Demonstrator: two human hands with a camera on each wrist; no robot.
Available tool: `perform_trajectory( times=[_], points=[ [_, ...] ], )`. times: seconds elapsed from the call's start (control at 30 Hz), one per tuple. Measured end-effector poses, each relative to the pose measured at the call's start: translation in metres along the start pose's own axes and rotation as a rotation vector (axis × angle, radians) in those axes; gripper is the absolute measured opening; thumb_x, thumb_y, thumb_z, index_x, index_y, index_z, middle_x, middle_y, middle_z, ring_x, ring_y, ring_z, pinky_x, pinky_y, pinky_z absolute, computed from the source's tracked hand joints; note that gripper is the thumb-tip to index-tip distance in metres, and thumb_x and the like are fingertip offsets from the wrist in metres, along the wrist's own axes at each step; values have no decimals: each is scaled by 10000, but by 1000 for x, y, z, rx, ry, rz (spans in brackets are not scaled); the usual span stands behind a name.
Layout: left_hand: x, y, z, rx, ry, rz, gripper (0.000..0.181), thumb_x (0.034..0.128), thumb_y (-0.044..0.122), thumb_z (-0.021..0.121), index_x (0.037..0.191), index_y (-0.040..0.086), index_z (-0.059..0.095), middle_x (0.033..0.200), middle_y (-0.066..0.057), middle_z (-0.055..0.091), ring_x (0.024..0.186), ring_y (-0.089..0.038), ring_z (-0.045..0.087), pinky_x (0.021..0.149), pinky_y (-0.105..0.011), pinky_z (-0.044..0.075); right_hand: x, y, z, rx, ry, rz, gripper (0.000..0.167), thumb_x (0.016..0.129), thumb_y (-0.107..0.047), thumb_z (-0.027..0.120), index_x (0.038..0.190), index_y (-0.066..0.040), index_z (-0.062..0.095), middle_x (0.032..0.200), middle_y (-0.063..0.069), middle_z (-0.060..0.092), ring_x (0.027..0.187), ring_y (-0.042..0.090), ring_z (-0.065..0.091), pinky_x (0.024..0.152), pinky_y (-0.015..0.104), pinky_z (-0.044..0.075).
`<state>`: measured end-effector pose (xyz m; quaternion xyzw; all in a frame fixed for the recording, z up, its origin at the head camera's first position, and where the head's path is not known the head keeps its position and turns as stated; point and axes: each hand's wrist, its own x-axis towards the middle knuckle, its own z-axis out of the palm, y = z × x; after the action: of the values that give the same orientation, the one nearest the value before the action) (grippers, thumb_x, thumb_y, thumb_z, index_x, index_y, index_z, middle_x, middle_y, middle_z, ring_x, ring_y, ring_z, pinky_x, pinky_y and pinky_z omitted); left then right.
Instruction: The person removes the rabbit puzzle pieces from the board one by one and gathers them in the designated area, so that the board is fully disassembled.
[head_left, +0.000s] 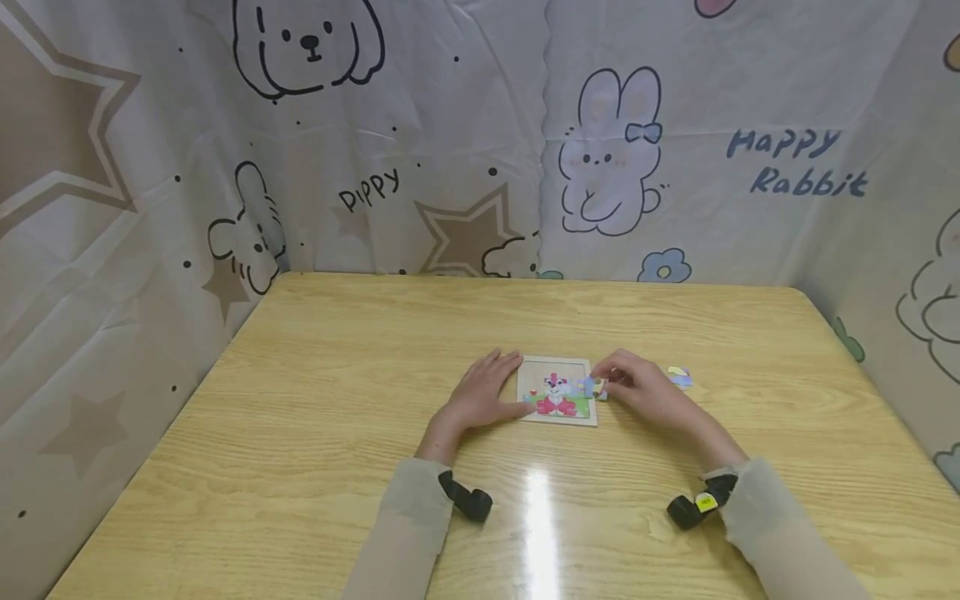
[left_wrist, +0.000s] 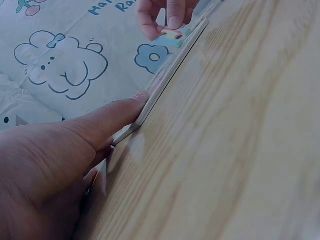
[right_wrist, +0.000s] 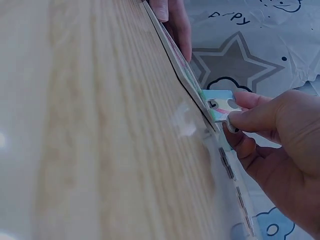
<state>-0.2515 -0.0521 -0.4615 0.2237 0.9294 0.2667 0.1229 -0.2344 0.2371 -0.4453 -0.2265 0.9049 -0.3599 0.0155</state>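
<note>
A framed jigsaw puzzle (head_left: 536, 373) with a pink cartoon animal lies flat on the table, its upper area bare. My left hand (head_left: 482, 395) steadies it at the left side, fingers extended by the upper left corner. In the left wrist view, the thumb (left_wrist: 117, 114) presses on the frame's near edge. At the frame's right side, my right hand (head_left: 643, 388) pinches a small colourful puzzle piece (right_wrist: 225, 104) between thumb and fingers. That piece is tilted up over the frame's edge; whether it touches the puzzle, I cannot tell.
To the right of my right hand lie loose puzzle pieces (head_left: 679, 377), blue and yellow, their number unclear. The wooden table (head_left: 300, 400) reaches back to a printed cloth curtain (head_left: 465, 125) that also hangs on both sides. A bright light reflection crosses the near tabletop.
</note>
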Motion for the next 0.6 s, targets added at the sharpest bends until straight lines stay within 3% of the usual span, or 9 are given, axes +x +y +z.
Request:
perform_trajectory(
  times=[0.37,0.6],
  points=[
    [-1,1,0,-2,0,0,842,880,504,661,1557,190,272,1642,14,241,1555,-229,88,1280,-452,92,-14,9,-9,-20,28,-33,174,923,5,612,1078,-54,663,1055,81,656,904,118,582,802,168,509],
    [-2,1,-1,-18,-1,0,841,878,496,667,1556,187,275,1642,13,238,1555,-227,85,1281,-445,83,-21,14,-14,-19,23,-3,182,919,6,617,1079,-68,663,1044,54,653,897,55,550,786,152,495]
  ],
)
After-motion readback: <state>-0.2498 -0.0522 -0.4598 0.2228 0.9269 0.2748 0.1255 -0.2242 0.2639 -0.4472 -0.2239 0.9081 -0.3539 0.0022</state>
